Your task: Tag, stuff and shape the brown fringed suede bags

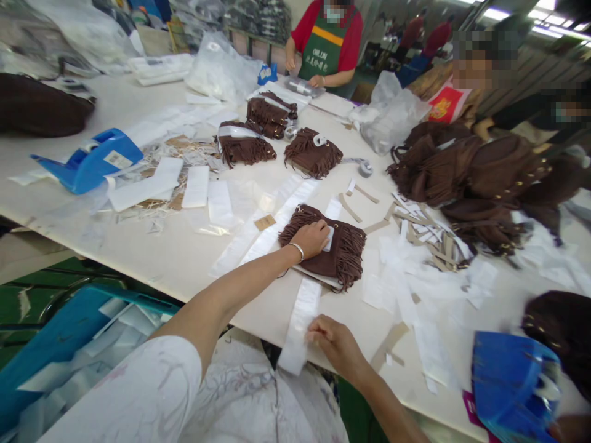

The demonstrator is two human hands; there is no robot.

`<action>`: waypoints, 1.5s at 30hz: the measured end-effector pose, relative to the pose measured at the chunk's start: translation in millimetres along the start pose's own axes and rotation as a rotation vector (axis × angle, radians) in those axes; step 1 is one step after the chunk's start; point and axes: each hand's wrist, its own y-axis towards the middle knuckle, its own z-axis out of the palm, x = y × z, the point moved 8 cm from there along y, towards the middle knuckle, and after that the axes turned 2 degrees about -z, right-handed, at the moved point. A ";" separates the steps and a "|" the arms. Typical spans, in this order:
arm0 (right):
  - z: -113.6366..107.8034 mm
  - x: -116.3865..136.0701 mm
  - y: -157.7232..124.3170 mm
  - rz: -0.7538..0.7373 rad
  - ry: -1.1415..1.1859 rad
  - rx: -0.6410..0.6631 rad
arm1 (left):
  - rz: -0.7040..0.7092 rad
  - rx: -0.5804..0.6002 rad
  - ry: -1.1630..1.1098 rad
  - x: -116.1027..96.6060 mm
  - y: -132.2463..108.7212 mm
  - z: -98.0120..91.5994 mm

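A dark brown fringed bag (345,249) lies flat on the table before me. My left hand (314,240), with a bangle at the wrist, presses down on it, fingers closed. A small white piece (329,239) shows beside those fingertips; whether they grip it is not clear. From under the bag a white strip (302,317) runs toward me and over the table's front edge. My right hand (336,346) is closed at the right edge of this strip, fingertips pinched together. Just left of the bag is a small tan tag (265,222).
More fringed bags (314,152) lie farther back, and a pile of them (475,166) is at the right. Blue tape dispensers (95,160) stand left and near right (512,384). Paper strips (434,237) litter the right side. A teal crate (69,344) sits lower left. Co-workers (330,46) are across the table.
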 end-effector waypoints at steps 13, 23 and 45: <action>-80.3 83.8 38.2 -0.330 -0.380 0.157 | -0.006 -0.036 -0.107 2.5 2.1 -6.6; -158.3 -12.9 179.0 0.042 -0.281 -0.051 | -0.045 -0.045 -0.346 20.2 5.2 5.8; -152.4 -22.0 159.4 0.143 -0.387 -0.006 | -0.026 0.024 -0.545 24.3 -0.4 -1.9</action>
